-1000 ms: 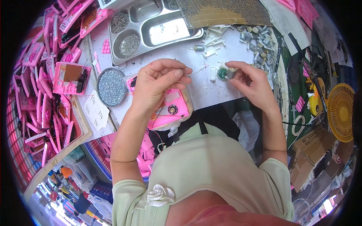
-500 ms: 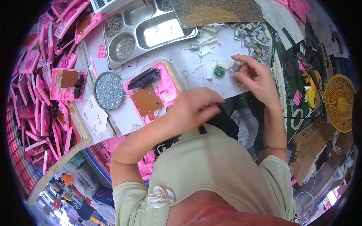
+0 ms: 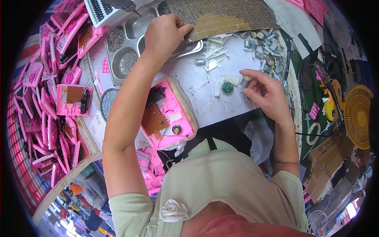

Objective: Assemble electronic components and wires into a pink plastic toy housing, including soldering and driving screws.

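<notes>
Pink plastic shells (image 3: 45,114) crowd nine o'clock, a yellow fan (image 3: 356,115) sits out at three, and between them runs the white work table (image 3: 223,108), its far side at twelve. Over at eleven, the left hand (image 3: 162,34) is stretched above the metal tray (image 3: 138,27), fingers curled, thumb and forefinger nearly together beside the edge of the brown cardboard sheet (image 3: 221,24). Whether anything is pinched there, I can't tell from this spot!

Now to two o'clock: the right hand (image 3: 269,91) is half closed, a small grey motor (image 3: 245,81) caught between thumb and fingers. Just beside it, toward ten, lie a white plastic piece (image 3: 232,79) and a round green tub (image 3: 227,88). More motors (image 3: 263,49) lie heaped at one o'clock.

Middle of the action, just left of centre: an open pink case (image 3: 173,113), tilted on a pale pad (image 3: 188,98), a brown board (image 3: 154,119) inside, a round dark speaker (image 3: 177,129) at its near end, neither hand touching it.
</notes>
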A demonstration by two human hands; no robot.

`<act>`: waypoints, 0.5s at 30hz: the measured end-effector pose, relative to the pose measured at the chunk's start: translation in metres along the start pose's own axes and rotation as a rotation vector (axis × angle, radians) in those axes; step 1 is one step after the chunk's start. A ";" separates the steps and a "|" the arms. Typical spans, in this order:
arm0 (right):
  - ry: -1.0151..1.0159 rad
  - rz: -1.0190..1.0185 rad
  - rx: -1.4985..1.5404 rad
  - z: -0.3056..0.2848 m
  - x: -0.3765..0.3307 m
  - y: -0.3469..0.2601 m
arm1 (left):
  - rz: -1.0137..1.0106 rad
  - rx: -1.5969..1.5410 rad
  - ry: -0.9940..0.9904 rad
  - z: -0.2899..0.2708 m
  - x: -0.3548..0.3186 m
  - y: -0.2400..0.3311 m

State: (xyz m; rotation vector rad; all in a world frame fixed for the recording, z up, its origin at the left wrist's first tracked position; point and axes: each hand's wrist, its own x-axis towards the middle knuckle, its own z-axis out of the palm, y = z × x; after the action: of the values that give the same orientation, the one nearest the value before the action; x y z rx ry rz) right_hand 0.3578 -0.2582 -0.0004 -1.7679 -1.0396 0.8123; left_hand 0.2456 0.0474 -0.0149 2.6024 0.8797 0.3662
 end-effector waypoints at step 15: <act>-0.006 -0.017 -0.011 -0.006 -0.001 0.003 | 0.100 0.241 0.017 0.009 0.003 0.006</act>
State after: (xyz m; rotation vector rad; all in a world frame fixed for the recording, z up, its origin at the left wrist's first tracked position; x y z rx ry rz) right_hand 0.3634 -0.2620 -0.0010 -1.7643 -1.0632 0.8035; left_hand 0.2544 0.0422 -0.0197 2.8765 0.8480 0.3276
